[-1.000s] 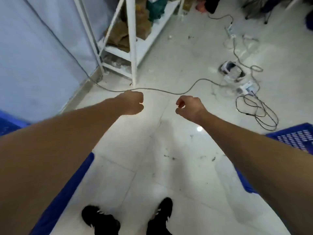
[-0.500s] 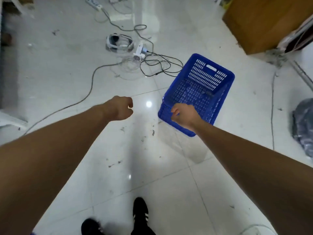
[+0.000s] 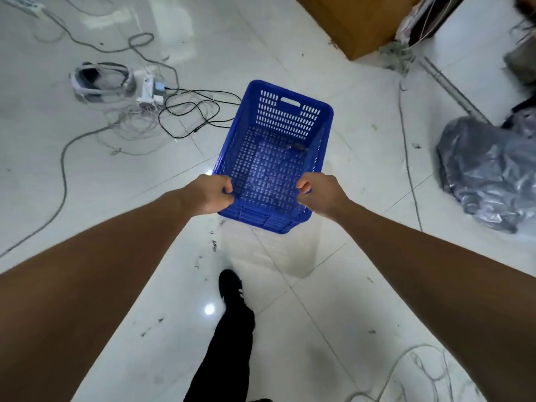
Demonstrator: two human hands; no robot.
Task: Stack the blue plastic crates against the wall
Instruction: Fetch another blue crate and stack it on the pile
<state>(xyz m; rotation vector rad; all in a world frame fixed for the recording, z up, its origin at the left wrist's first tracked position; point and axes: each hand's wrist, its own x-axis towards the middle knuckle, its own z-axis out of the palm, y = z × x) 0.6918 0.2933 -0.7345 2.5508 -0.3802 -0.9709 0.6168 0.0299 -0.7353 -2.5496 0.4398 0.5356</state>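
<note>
One blue slotted plastic crate (image 3: 275,152) stands upright on the white tiled floor ahead of me, handle slot on its far wall, a small dark scrap inside. My left hand (image 3: 213,194) is a closed fist that overlaps the crate's near left corner. My right hand (image 3: 317,194) is a closed fist over the near right corner. Both fists look large beside the crate, as if held above it, and I see no rim inside either. No wall or other crate is in view.
Tangled cables (image 3: 185,111), a white headset (image 3: 98,82) and a charger lie on the floor to the left. A brown box (image 3: 356,21) stands at the back right, with a grey plastic bag (image 3: 487,172) at the right. My black shoe (image 3: 230,285) steps forward.
The view has swung right from the shelf and wall to the crate. The crate has come to the centre, and both fists now line up with its near corners.
</note>
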